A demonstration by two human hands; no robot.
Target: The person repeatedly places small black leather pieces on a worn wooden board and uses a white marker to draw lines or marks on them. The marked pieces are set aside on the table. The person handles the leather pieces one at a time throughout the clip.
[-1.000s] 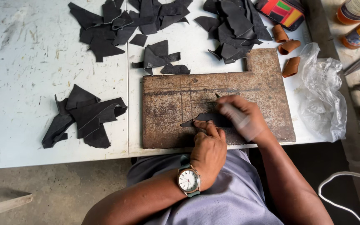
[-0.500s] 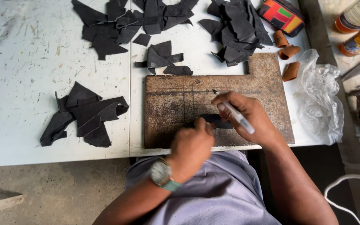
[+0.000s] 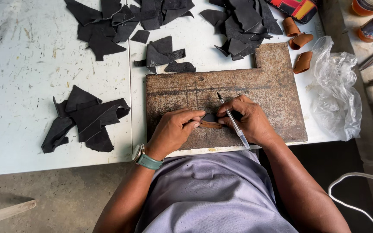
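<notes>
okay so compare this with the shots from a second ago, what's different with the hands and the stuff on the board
The left hand has turned palm-down, so the wristwatch face no longer shows, and its fingers now press a small brown strip on the dark piece. The right hand still holds the pen, tip up on the rusty board. The black scrap piles and clear bag lie as before.

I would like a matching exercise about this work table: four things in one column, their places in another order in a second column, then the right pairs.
Things:
1. pen
2. watch
3. plastic bag
4. brown strip

Places:
A. on the left wrist
B. pinched between both hands
C. in the right hand
D. right of the rusty plate

Pairs: 1-C, 2-A, 3-D, 4-B
</notes>
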